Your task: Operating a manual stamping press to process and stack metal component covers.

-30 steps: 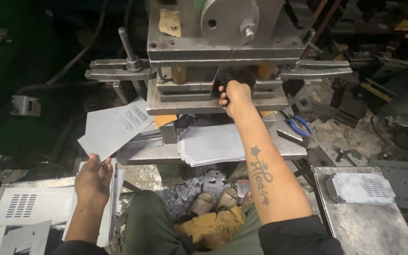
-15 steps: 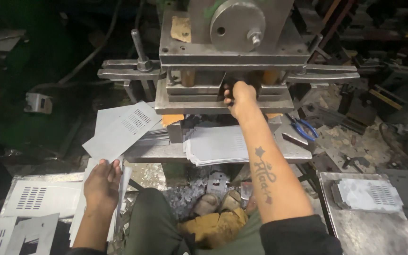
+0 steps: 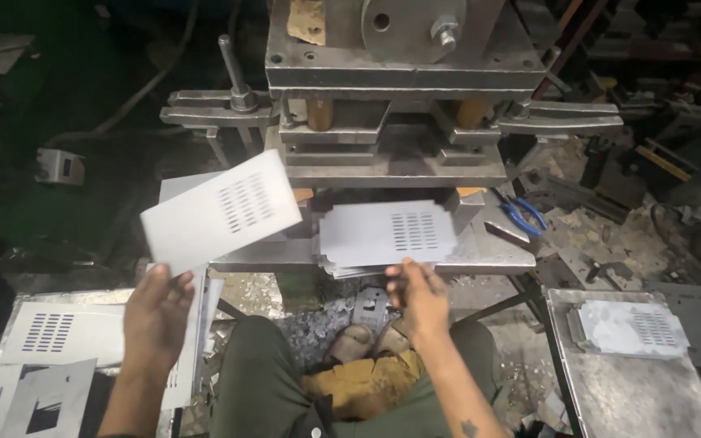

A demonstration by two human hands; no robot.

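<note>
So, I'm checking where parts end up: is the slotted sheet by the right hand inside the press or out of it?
Out. The slotted sheet lies flat atop a stack on the press table, in front of the die, with the right hand at its near edge.

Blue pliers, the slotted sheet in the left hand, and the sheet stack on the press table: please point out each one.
Blue pliers (image 3: 522,213), head view, on the handles.
Slotted sheet (image 3: 219,212), head view, on its middle, beside the slots.
Sheet stack (image 3: 387,234), head view, on the top sheet's face.
</note>
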